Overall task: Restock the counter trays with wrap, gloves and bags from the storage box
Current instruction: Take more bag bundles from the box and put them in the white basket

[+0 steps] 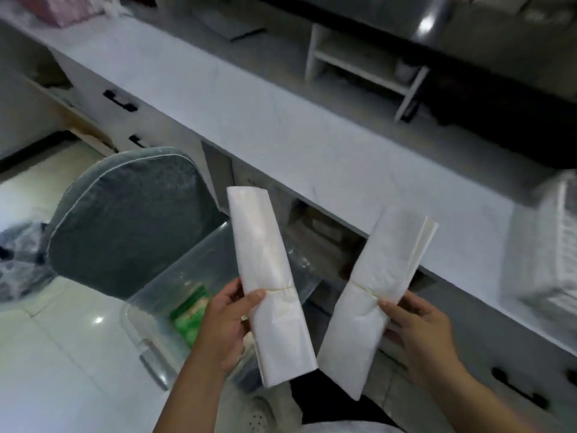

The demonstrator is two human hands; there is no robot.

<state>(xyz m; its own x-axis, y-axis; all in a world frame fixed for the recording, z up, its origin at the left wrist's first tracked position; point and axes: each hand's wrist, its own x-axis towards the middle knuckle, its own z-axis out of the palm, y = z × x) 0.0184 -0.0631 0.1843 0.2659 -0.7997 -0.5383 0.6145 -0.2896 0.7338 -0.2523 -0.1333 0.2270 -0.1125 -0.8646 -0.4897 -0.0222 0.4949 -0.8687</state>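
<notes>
1. The left hand [229, 323] is curled round the left bundle of white bags [265, 260], with the thumb laid across its front just below a thin rubber band.
2. The right hand [418, 332] grips the right bundle of white bags [377, 285] the same way, its thumb touching that bundle's band and its fingers wrapped behind.
3. Both bundles are held up in the air, side by side but apart. Each is tilted, so the tops lean away from each other and the lower ends come close.
4. The left bundle hangs over the clear storage box [175, 270], which stands on the pale tiled floor [62, 354] beside a grey chair cushion [125, 220]. A green packet [190, 317] lies inside the box.
5. The right bundle's top overlaps the front edge of the light counter [281, 126].
6. On the counter at far right sits a blurred white tray [543, 242]. A small white shelf [359, 64] stands further back.
7. Black drawer handles [120, 100] show on the cabinet front below the counter.
</notes>
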